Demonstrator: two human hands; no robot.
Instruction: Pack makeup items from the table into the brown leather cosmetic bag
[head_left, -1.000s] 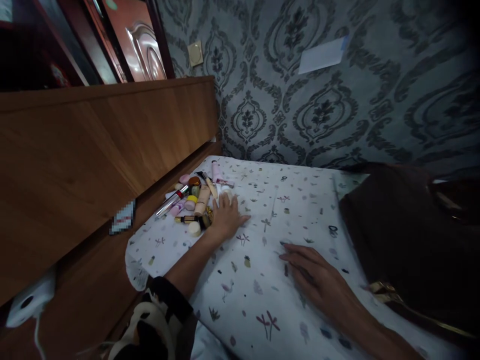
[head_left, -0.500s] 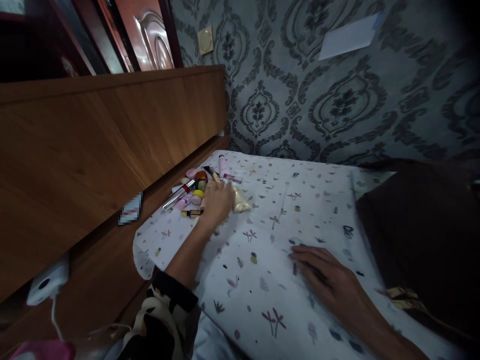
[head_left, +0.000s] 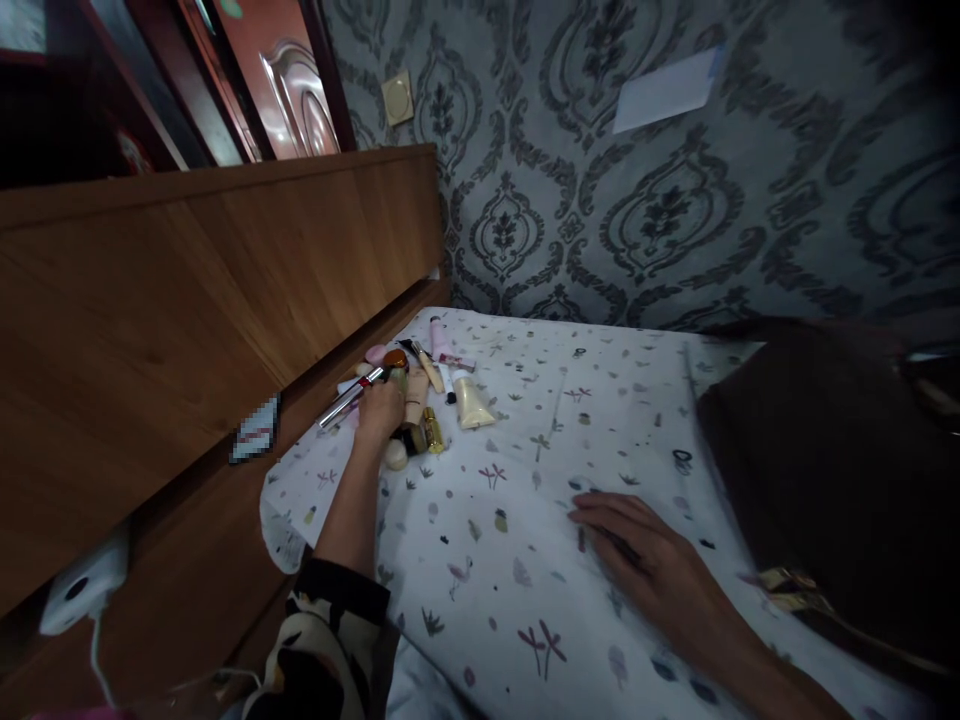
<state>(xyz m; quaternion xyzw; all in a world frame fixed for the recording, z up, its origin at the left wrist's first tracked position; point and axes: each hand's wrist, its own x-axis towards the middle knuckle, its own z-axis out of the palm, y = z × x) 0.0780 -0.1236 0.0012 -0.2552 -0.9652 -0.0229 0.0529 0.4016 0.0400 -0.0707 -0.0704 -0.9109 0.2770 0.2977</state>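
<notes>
My left hand (head_left: pixel 381 408) reaches down into a cluster of cosmetics, its fingers curled and partly hidden; what lies under them does not show. Just above it runs a silver tube with a red band (head_left: pixel 351 398). To its right are a beige tube (head_left: pixel 415 398), a small gold bottle (head_left: pixel 433 430) and a clear-capped cream tube (head_left: pixel 473 402). A pale round jar (head_left: pixel 396 455) sits below the hand. Behind are an amber-lidded jar (head_left: pixel 395 358) and a pink tube (head_left: pixel 437 338). My right hand (head_left: pixel 637 540) rests on the patterned sheet, fingers stretched out, holding nothing.
A wooden headboard (head_left: pixel 225 280) borders the left side, with a white plug-like device (head_left: pixel 86 590) and cable below. The dark brown bag (head_left: pixel 832 480) with gold metal fittings stands at right. Patterned wallpaper (head_left: pixel 517 160) covers the wall behind.
My left hand has moved left from beside the cream tube to the middle of the cluster. The gold bottle and pale jar now show right of and below it. The right hand stays put.
</notes>
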